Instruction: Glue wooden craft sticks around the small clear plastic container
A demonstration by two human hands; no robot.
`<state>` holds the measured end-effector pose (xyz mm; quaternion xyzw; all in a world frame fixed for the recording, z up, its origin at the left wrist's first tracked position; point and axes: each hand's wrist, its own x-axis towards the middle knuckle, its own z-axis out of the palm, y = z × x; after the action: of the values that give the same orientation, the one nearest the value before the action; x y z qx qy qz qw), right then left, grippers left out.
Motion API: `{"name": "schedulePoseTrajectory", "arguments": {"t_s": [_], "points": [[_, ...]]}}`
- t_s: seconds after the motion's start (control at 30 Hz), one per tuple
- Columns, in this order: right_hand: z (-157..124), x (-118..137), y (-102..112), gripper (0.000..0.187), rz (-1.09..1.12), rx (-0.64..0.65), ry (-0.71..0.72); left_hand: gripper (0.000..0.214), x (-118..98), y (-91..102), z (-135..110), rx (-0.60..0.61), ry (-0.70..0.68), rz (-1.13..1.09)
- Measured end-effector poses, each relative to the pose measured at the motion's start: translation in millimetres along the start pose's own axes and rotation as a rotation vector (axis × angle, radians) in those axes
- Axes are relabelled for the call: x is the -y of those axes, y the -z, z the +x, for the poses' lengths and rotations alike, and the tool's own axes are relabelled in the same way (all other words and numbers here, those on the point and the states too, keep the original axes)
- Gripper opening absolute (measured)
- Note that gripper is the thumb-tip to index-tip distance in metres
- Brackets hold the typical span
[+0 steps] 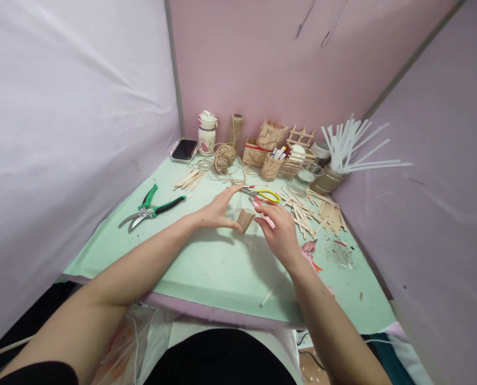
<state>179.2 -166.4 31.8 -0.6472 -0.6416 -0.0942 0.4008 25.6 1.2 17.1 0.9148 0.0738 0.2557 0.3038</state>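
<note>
My left hand is spread open over the table, its thumb beside a small clear cup-like piece with brown wooden strips on it. The thumb appears to touch or nearly touch that piece; its fingertips reach toward the scissors. My right hand is closed, with a slim pink pen-like tool in its fingers, just right of the brown strips. Whether the tool's tip touches them cannot be made out. Behind both hands lie scissors with yellow handles.
Green-and-black pruning shears lie at left. Toward the back are a phone, a bottle, twine, a pen cup and a water-filled clear cup. Wooden sticks and a jar of white glue sticks occupy the right.
</note>
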Motion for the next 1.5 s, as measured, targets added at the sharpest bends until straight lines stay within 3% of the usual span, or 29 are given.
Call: {"name": "schedulePoseTrajectory", "arguments": {"t_s": [0.1,0.17,0.43,1.23,1.5], "points": [[0.5,-0.9,0.7,0.013,-0.003,0.019,-0.008,0.075,-13.2,6.8,2.7,-0.088,-0.177,0.01],[1.4,0.3,1.2,0.012,-0.007,0.017,-0.004,0.052,-20.9,6.8,3.4,-0.104,-0.222,0.035],[4.0,11.4,2.7,0.006,-0.006,0.018,-0.018,0.014,-29.3,-1.2,4.7,-0.067,-0.175,0.103],[3.1,7.2,-1.9,0.006,0.055,0.03,-0.065,0.008,-33.4,0.9,6.8,-0.065,-0.155,0.083],[0.0,6.5,-0.2,0.01,0.024,0.013,-0.057,0.018,-33.6,4.8,4.7,-0.008,-0.146,0.101]]}}
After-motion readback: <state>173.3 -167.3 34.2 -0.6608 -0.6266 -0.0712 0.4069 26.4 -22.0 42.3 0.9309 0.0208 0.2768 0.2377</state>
